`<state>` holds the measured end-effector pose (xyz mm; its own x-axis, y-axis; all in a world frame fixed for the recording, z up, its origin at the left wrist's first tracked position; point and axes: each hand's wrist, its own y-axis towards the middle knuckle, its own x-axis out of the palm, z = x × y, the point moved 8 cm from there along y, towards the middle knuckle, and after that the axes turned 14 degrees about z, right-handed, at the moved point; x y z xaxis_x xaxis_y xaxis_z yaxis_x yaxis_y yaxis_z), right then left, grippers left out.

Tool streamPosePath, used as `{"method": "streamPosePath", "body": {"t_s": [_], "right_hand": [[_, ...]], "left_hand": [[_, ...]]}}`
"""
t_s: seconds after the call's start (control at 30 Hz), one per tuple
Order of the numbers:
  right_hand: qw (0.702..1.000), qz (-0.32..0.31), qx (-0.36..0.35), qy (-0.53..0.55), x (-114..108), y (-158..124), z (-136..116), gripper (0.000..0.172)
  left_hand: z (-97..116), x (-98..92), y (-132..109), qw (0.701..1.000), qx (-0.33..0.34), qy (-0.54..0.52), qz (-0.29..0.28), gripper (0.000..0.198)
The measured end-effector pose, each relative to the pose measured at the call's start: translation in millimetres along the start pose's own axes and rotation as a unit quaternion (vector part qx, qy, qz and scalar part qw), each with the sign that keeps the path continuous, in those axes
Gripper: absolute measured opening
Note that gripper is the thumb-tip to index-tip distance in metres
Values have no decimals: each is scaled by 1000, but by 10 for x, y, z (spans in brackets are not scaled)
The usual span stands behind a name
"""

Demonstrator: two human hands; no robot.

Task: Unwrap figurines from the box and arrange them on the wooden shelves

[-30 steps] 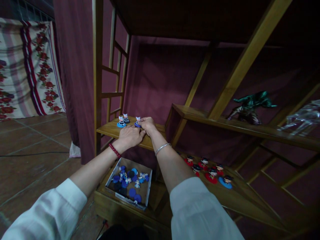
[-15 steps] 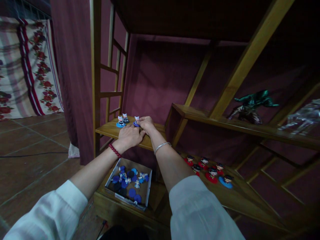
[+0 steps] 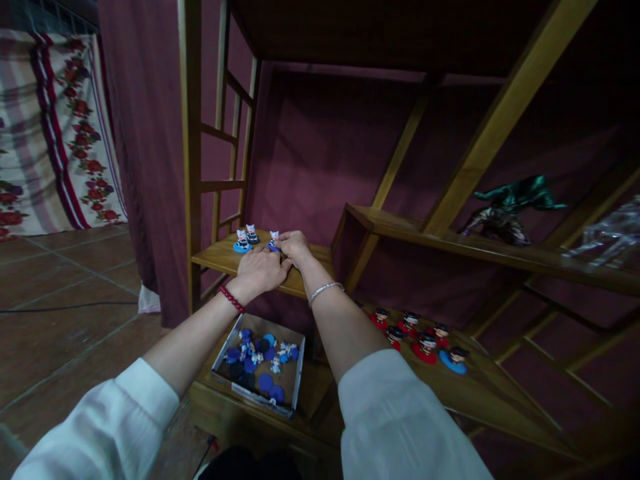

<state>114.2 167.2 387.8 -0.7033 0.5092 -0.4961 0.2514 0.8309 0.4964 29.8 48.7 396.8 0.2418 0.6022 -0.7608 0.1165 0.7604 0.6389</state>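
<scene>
On the small upper wooden shelf (image 3: 215,260), my right hand (image 3: 296,248) pinches a small white cartoon figurine (image 3: 274,237) that has a purple-blue round base. Just in front of it, my left hand (image 3: 264,268) lies palm down over the shelf's front edge, thumb apart and fingertips close to that base. Its fingers are partly hidden, and nothing shows held in it. Left of the hands stand two similar black-and-white figurines, a front one (image 3: 242,240) on a light-blue disc and one behind (image 3: 251,233) on a dark disc.
Below my wrists, an open shallow box (image 3: 297,383) holds several figurines and blue and black discs. Several red-based figurines (image 3: 425,348) and a blue-based one (image 3: 454,360) stand on the lower right shelf. A green sculpture (image 3: 520,203) and a clear one (image 3: 607,237) occupy the middle shelf.
The view has shifted very slightly. Both hands and the figurine keep almost the same places on the shelf.
</scene>
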Motion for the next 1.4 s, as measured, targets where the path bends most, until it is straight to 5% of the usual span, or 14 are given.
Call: {"method": "streamPosePath", "body": {"t_s": [0.5, 1.4], "right_hand": [[998, 32, 46, -6, -261, -140, 4, 33], [999, 35, -34, 22, -654, -964, -312, 23]], "left_hand": [[-11, -176, -79, 997, -41, -21, 55, 37], [25, -472, -531, 988, -6, -75, 134, 32]]}}
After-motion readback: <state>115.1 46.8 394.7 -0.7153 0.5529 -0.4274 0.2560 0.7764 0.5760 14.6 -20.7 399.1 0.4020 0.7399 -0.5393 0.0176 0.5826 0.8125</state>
